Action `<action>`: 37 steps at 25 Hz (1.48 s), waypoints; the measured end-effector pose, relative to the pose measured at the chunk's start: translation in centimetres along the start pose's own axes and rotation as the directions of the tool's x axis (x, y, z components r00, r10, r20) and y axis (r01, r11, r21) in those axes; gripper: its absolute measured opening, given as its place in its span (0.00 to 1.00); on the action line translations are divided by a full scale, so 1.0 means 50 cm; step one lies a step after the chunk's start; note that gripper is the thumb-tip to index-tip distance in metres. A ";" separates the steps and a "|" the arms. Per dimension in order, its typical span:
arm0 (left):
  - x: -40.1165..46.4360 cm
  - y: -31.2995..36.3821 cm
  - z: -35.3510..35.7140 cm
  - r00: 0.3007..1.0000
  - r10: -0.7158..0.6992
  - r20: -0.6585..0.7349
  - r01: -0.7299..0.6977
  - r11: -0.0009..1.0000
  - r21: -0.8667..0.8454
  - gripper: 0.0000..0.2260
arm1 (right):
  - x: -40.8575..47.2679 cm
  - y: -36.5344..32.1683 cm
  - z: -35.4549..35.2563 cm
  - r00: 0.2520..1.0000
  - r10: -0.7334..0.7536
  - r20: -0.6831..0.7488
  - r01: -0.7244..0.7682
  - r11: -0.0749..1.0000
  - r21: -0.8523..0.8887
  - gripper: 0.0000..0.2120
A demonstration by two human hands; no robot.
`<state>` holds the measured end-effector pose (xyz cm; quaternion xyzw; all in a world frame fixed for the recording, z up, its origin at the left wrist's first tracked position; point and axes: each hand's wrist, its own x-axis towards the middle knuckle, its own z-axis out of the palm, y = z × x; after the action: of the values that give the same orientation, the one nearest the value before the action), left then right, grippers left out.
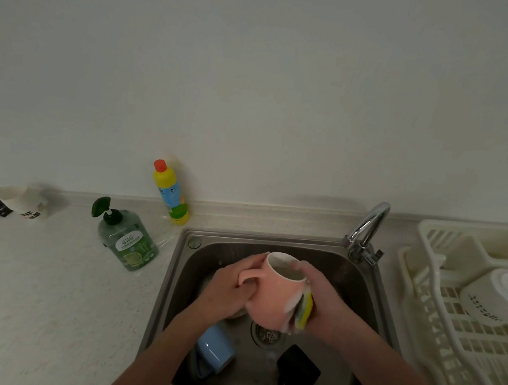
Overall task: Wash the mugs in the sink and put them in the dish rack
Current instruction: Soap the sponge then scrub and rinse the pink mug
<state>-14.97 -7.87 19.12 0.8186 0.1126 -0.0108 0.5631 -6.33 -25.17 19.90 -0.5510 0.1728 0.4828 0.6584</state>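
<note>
**Scrubbing a pink mug over the sink**

Spreading across the scene, the counter [23, 291] is carrying everything else, pale and speckled, running along a plain wall. Sitting sunk into it, the sink [362, 290] is holding three mugs and a drain [268, 334]. Standing just right of the sink, the rack [440, 339] is holding a white mug [497, 298] lying tilted, base toward the camera, in its upper part.

Hovering above the basin, the pink mug [274, 295] is being held upright but leaning, mouth toward the wall. Gripping it from the left, the left hand [230, 289] is curling its fingers through and around the handle. Pressing against the mug's right side, the right hand [326, 298] is clasping a sponge [303, 310], yellow and green, with foam showing on it.

Lying on its side at the basin's lower left, a blue mug [214, 350] is resting below the left forearm. Lying at lower right, a black mug [297, 371] is sitting just beside the drain.

Arching over the sink's far right corner, the tap [367, 230] is pointing inward. Standing left of the sink, a green soap bottle [125, 240] and a yellow bottle [172, 193] are waiting near the wall.
</note>
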 end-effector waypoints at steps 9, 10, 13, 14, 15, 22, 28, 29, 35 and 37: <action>-0.023 -0.046 0.023 0.990 -0.130 0.047 0.138 0.932 -0.334 0.36 | -0.005 -0.006 -0.006 0.979 0.189 0.070 -0.181 0.978 -0.105 0.31; -0.025 -0.048 0.029 0.984 -0.177 0.031 0.175 0.905 -0.387 0.36 | -0.008 -0.002 0.004 0.988 0.151 0.042 -0.144 0.980 -0.137 0.30; -0.033 -0.045 0.047 0.954 -0.293 0.056 0.262 0.736 -0.624 0.35 | -0.002 0.022 0.035 0.977 -0.208 -0.048 0.157 0.850 -0.502 0.27; -0.033 -0.041 0.051 0.947 -0.313 0.075 0.277 0.675 -0.683 0.35 | 0.002 0.034 0.038 0.931 -0.364 -0.010 0.278 0.730 -0.625 0.28; -0.033 -0.035 0.053 0.943 -0.322 0.086 0.284 0.643 -0.711 0.34 | 0.002 0.045 0.038 0.868 -0.493 0.059 0.389 0.601 -0.698 0.30; -0.027 -0.024 0.045 0.954 -0.286 0.089 0.286 0.781 -0.555 0.21 | 0.047 0.064 0.024 0.465 -0.602 0.649 0.496 -0.431 -0.754 0.28; -0.030 -0.039 0.035 0.937 -0.349 0.021 0.265 0.670 -0.694 0.26 | 0.026 0.044 -0.011 0.799 -0.470 0.375 0.569 0.391 -0.723 0.33; -0.025 -0.043 0.032 0.931 -0.364 0.024 0.272 0.649 -0.710 0.27 | 0.019 0.053 -0.011 0.779 -0.498 0.381 0.585 0.358 -0.728 0.34; -0.021 -0.047 0.057 0.931 -0.363 0.023 0.263 0.628 -0.733 0.21 | -0.005 0.020 0.021 0.690 -0.476 0.545 0.612 -0.017 -0.790 0.34; -0.025 -0.046 0.063 0.942 -0.336 0.019 0.240 0.633 -0.736 0.22 | -0.013 0.003 0.015 0.721 -0.366 0.589 0.611 -0.065 -0.789 0.40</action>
<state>-16.29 -10.21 16.01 0.4968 0.2702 -0.0060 0.8247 -7.00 -24.81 20.55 -0.8062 -0.4516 0.2520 0.2875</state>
